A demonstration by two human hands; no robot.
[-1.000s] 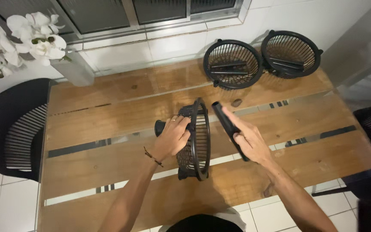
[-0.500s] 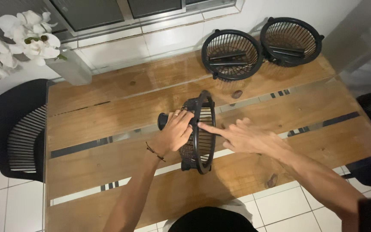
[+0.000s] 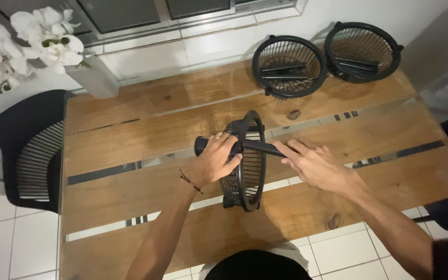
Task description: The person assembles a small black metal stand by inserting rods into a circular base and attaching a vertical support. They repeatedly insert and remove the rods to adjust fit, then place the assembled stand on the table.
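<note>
a long wooden table (image 3: 146, 124) is seen beside a white tiled wall and window, over a white tile floor. a black wire basket (image 3: 245, 161) is stood on its side at mid-table, rim facing right. the basket's back is gripped by the left hand (image 3: 214, 162), fingers curled over a black handle (image 3: 255, 147) laid across the rim. the handle's right end is touched by the right hand (image 3: 315, 165), fingers flat and spread, nothing clasped. two more black baskets (image 3: 286, 65) (image 3: 363, 51) are set side by side at the far edge, well apart. white flowers (image 3: 32, 44) are seen at far left, a black chair (image 3: 29, 150) by the left edge.
</note>
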